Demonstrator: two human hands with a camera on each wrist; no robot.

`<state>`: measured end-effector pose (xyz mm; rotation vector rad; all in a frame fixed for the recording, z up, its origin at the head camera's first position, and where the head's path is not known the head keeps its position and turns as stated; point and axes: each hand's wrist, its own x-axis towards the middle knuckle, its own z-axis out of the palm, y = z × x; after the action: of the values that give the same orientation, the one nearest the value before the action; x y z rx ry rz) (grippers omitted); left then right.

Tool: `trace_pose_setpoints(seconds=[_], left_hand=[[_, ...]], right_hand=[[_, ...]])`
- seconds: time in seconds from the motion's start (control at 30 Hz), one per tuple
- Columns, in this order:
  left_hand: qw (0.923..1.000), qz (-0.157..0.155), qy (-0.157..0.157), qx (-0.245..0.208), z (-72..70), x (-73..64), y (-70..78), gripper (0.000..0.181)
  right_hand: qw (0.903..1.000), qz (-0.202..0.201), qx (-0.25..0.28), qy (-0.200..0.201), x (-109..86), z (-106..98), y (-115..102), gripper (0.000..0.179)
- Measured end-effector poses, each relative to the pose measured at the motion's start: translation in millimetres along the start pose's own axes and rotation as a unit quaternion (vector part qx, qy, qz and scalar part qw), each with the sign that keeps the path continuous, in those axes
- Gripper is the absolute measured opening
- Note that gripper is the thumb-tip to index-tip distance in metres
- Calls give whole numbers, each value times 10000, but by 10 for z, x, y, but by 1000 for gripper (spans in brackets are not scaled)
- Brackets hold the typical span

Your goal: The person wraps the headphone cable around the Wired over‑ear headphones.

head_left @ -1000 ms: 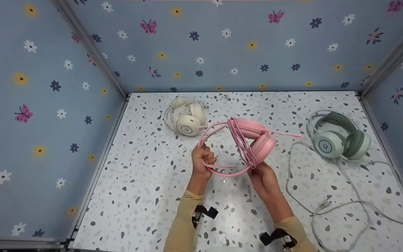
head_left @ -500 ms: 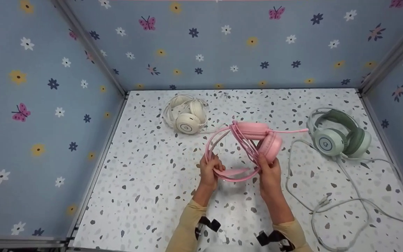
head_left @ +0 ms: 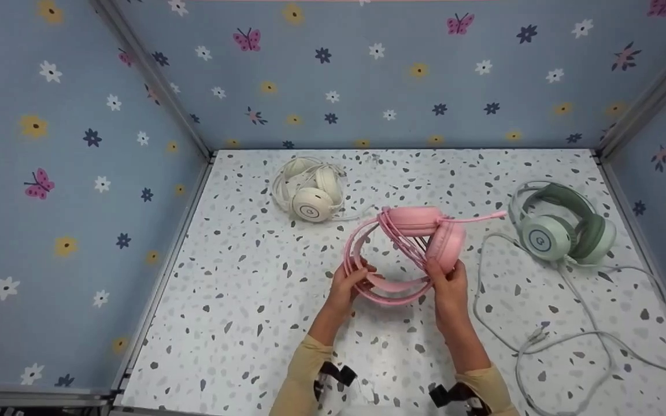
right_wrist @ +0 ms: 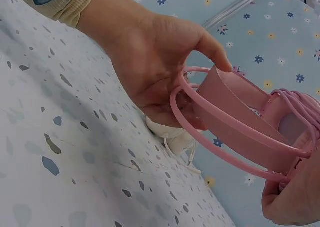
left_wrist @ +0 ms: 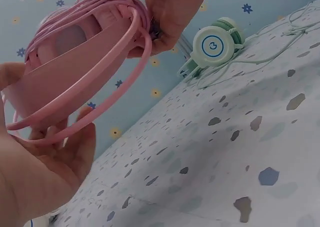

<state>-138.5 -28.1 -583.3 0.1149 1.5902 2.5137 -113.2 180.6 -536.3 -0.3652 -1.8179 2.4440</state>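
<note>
A pink headset [head_left: 411, 221] with a boom microphone is held up over the speckled table by both hands. Its pink cable [head_left: 400, 237] is wound in loops across the middle, close to the ear cups. My left hand [head_left: 346, 286] grips the headband at its left side, the thumb over the thin outer bands, as the left wrist view also shows. At the lower ear cup, my right hand [head_left: 448, 289] pinches the headset near the end of the band, thumb on top. In the right wrist view the wide inner strap [right_wrist: 240, 122] sits between two thin bands.
A cream headset [head_left: 313, 204] with coiled cable lies at the back left of the table [head_left: 240, 323]. At the right lies a green headset [head_left: 547, 237], its long loose cable [head_left: 593, 332] looping toward the front. Flower-patterned panels [head_left: 333, 75] enclose the back and sides.
Both hands have brought the pink headset slightly right and toward the person, turning it a little. The left hand has changed its hold on the headband. The other headsets stay put.
</note>
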Motion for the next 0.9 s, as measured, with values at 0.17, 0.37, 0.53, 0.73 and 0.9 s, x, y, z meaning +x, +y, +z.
trace_pose_setpoints(seconds=[0.17, 0.37, 0.53, 0.73, 0.9], left_hand=[[9953, 67, -277, 926, -88, 60, 176, 54], [9756, 159, -1425, 1661, -113, 221, 289, 91], [9724, -128, -1793, 1486, -197, 295, 185, 93], [9752, -389, -1631, 1442, -136, 220, 139, 66], [9863, -305, -1030, 1253, 8, 104, 188, 56]], right_hand=[[9967, -195, -759, -200, -9, -91, -41, 72], [9818, -248, -1675, -860, 25, -143, -24, 85], [9725, 83, -2028, -1143, 71, -175, 32, 79], [9694, 593, -2054, -1209, 133, -256, 111, 78], [9659, 643, -2213, -1176, 153, -282, 147, 79]])
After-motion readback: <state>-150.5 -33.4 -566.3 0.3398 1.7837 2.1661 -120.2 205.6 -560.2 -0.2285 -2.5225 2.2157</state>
